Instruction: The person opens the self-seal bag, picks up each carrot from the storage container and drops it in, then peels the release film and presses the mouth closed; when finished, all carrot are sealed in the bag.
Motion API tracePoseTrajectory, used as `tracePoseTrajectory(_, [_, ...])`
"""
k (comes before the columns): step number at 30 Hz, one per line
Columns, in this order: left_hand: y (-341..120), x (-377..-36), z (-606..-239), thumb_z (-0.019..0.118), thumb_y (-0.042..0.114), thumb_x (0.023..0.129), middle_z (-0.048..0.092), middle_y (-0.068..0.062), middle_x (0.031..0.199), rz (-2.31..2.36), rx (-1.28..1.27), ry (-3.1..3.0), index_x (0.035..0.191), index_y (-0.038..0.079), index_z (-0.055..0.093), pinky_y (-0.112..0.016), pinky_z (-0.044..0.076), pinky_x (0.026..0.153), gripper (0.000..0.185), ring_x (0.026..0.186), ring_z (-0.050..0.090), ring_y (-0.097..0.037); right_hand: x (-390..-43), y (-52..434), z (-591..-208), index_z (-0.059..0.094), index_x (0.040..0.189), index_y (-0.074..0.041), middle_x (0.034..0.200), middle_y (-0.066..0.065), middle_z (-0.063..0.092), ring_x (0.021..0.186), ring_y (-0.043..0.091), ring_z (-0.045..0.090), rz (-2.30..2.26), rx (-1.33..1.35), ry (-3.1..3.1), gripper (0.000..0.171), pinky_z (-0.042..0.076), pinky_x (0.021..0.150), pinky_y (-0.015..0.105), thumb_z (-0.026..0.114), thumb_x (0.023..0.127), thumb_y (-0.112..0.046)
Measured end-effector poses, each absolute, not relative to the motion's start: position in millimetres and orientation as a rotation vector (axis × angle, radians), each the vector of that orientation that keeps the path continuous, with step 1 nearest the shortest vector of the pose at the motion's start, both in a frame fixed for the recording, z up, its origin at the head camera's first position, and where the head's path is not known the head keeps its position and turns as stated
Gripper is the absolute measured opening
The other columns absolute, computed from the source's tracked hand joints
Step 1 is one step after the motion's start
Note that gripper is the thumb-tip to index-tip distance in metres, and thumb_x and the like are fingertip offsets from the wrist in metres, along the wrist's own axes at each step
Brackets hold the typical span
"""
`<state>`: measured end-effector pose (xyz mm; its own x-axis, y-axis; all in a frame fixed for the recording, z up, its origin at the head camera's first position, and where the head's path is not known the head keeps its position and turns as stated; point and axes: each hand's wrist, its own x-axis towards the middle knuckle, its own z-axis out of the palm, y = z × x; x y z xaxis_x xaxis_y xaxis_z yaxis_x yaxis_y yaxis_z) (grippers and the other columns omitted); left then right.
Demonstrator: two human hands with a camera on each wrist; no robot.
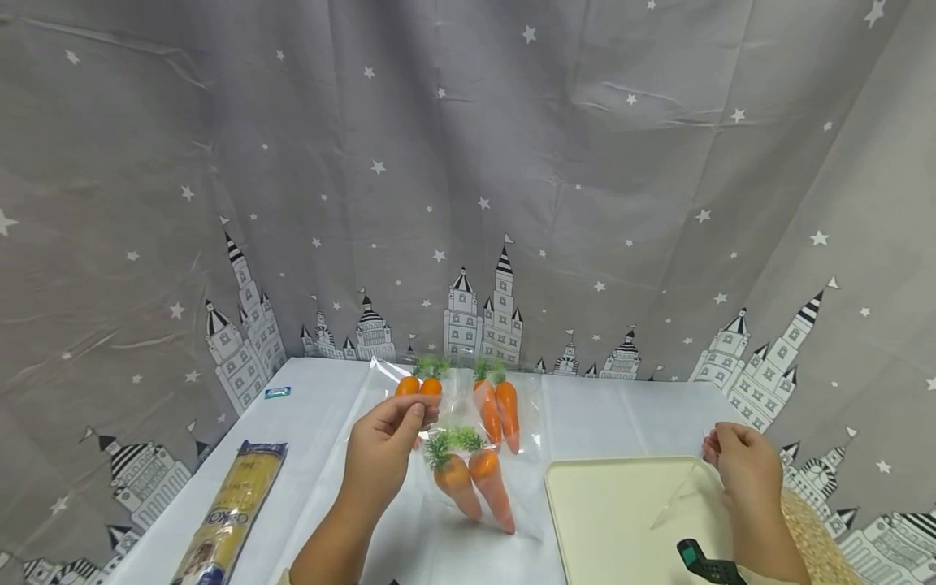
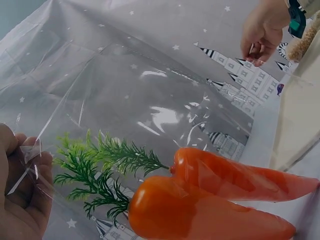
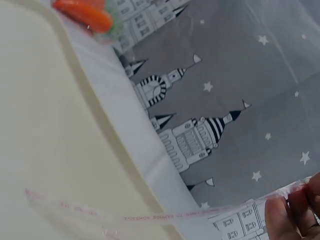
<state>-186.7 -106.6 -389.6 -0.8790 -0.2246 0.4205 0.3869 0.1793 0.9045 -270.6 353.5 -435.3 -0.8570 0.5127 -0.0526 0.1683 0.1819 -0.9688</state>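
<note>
At the far left of the surface (image 1: 322, 406) lies a yellow packet (image 1: 232, 510) with a small blue tag (image 1: 277, 392) beyond it. Moving right, the left hand (image 1: 383, 451) is raised, fingers pinched on the top edge of a clear bag (image 1: 468, 422) that holds six toy carrots (image 1: 475, 483) in pairs, hanging just above the surface. The bag is thin, crinkly film, light and slippery, so I judge it will sag and slide unless it is gripped at its open rim, as it is here; the carrots look like hard, light plastic and should shift about inside. Further right a cream tray (image 1: 621, 520) rests on the near part of the surface. Above its right edge the right hand (image 1: 742, 467) pinches one end of a clear peel-off strip (image 3: 150, 217) that dangles over the tray; it is flimsy and probably sticky. A woven mat (image 1: 808, 528) lies at the far right.
</note>
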Motion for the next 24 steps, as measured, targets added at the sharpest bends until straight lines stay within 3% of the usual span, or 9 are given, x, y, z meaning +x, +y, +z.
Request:
tracePoseTrajectory(4, [-107, -187, -390, 0.066, 0.011, 0.104, 0.078, -0.004, 0.100, -1.742, -0.158, -1.994, 0.109, 0.012, 0.078, -0.023, 0.061, 0.086, 0.013, 0.098, 0.075, -0.015, -271, 362, -439, 0.058, 0.138, 0.000, 0.107, 0.007, 0.067, 0.080, 0.004, 0.065, 1.578, -0.675, -2.277, 0.044, 0.056, 0.067, 0.020, 0.047, 0.110, -0.033])
tracePoseTrajectory(10, [-107, -187, -391, 0.066, 0.013, 0.104, 0.078, -0.002, 0.102, -1.740, -0.153, -2.004, 0.109, 0.013, 0.078, -0.023, 0.060, 0.080, 0.013, 0.098, 0.074, -0.014, -271, 367, -439, 0.060, 0.141, -0.005, 0.127, 0.019, 0.064, 0.091, 0.015, 0.067, 1.458, -0.721, -2.341, 0.045, 0.052, 0.060, 0.023, 0.049, 0.109, -0.034])
tracePoseTrajectory(14, [-107, -187, -391, 0.066, 0.014, 0.104, 0.078, -0.003, 0.103, -1.742, -0.168, -2.002, 0.110, 0.011, 0.078, -0.025, 0.061, 0.083, 0.013, 0.099, 0.074, -0.015, -271, 370, -440, 0.060, 0.144, -0.005, 0.134, 0.021, 0.063, 0.095, 0.017, 0.066, 1.447, -0.724, -2.345, 0.045, 0.053, 0.060, 0.022, 0.048, 0.110, -0.032])
tracePoseTrajectory(17, [-108, -187, -391, 0.066, 0.012, 0.104, 0.077, -0.006, 0.104, -1.761, -0.172, -1.990, 0.111, 0.006, 0.077, -0.025, 0.061, 0.087, 0.014, 0.098, 0.074, -0.015, -271, 371, -442, 0.062, 0.141, -0.005, 0.132, 0.020, 0.065, 0.094, 0.018, 0.066, 1.453, -0.727, -2.320, 0.043, 0.053, 0.061, 0.021, 0.052, 0.109, -0.032])
tracePoseTrajectory(24, [-109, -187, -392, 0.065, 0.011, 0.104, 0.077, -0.011, 0.103, -1.781, -0.192, -1.971, 0.112, 0.003, 0.076, -0.024, 0.060, 0.089, 0.015, 0.097, 0.074, -0.016, -269, 371, -439, 0.059, 0.132, -0.002, 0.103, 0.010, 0.067, 0.077, 0.012, 0.060, 1.425, -0.784, -2.250, 0.045, 0.050, 0.055, 0.031, 0.061, 0.105, -0.038])
